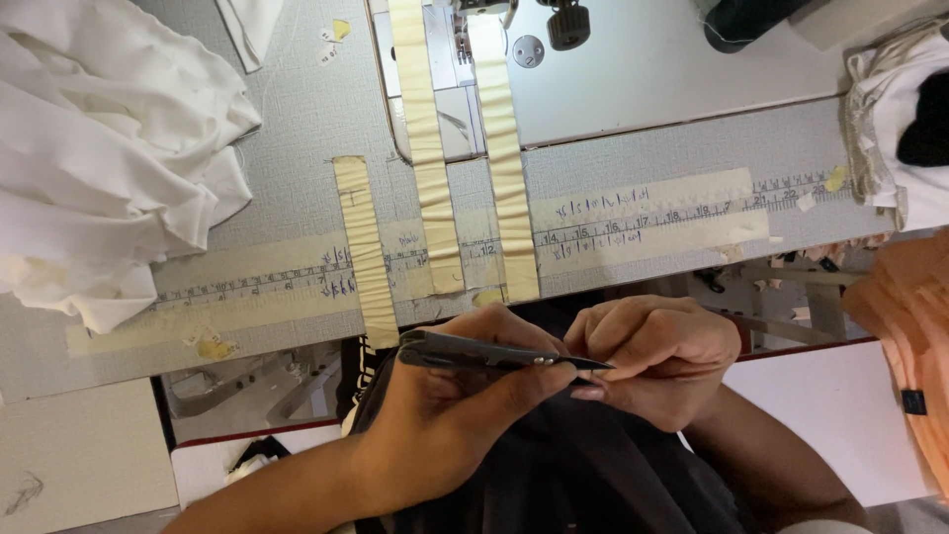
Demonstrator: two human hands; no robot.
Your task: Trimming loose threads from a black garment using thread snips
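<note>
1. Nearest the viewer, dark cloth [583, 465] lies in the person's lap, under both hands.
2. Left hand [450, 400] is closed around grey thread snips [494, 353], held level just off the table edge [297, 336].
3. Right hand [652, 356] pinches something at the blade tips; what it is cannot be made out.
4. Risk, as I judge it: fingertips touching the points could get nicked, or the cloth snipped.
</note>
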